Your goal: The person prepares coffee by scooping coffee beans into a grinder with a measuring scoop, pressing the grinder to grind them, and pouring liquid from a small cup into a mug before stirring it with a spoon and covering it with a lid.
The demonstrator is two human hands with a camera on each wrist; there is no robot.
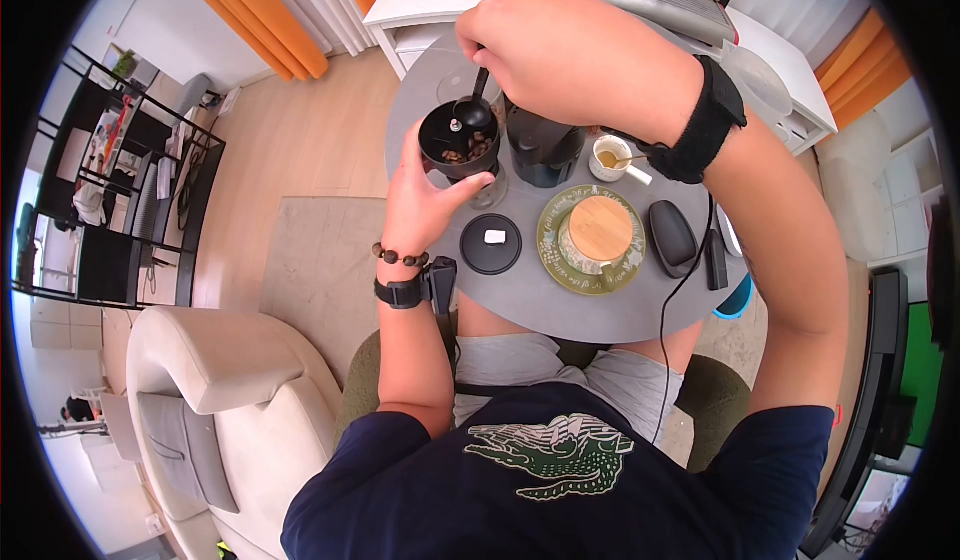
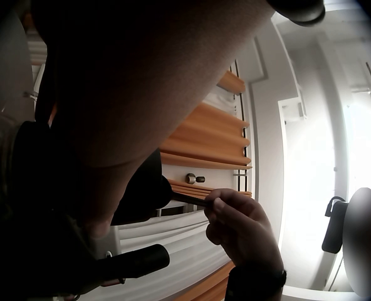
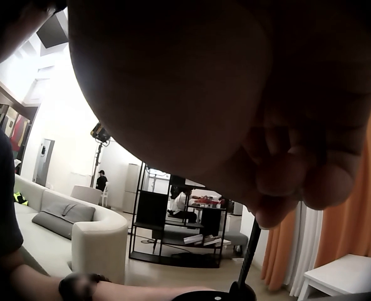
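My left hand (image 1: 422,198) grips the side of a coffee grinder (image 1: 466,171) whose black top is uncovered. Dark coffee beans (image 1: 480,147) lie inside it, around a central metal shaft. From above, my right hand (image 1: 508,45) pinches the upright handle of a black scoop (image 1: 473,114), its bowl over the grinder's mouth. The scoop's handle (image 3: 250,251) runs down from the fingertips in the right wrist view. A black canister (image 1: 545,148) stands just right of the grinder, partly under the right forearm.
On the round grey table, a black round lid (image 1: 488,263) carries a small white piece. Nearby are a green plate (image 1: 553,268) with a wooden-lidded glass jar (image 1: 602,228), a cup (image 1: 609,157) with a spoon, and a black case (image 1: 672,238). Behind stands an espresso machine (image 1: 640,5).
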